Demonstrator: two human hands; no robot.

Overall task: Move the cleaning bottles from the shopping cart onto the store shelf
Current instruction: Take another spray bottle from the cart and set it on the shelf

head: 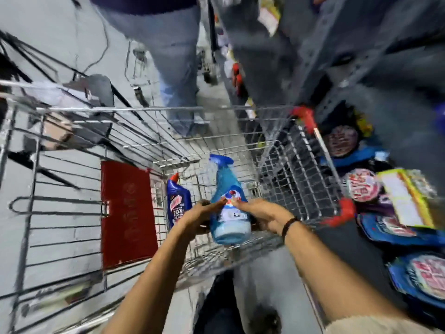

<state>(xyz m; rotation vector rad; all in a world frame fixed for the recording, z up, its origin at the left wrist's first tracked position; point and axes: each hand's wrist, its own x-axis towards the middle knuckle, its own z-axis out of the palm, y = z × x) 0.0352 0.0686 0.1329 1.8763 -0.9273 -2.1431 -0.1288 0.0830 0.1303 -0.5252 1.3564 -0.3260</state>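
Head view, and it's blurry. One wire shopping cart [284, 165] fills the middle, and everything is placed from it. Two cleaning bottles show: one light-blue spray bottle [228, 201] held above the cart's near end, trigger pointing away, and one dark-blue bottle [178, 201] with a red cap standing inside the cart, just left of the spray bottle. Two hands are on the spray bottle: the left hand [199, 218] wraps its left side, the right hand [260, 213] clasps its right side, fingers closed on it. Right of the cart, the store shelf [361, 75] carries blurred packets. Beyond the cart stands one person in jeans [178, 68].
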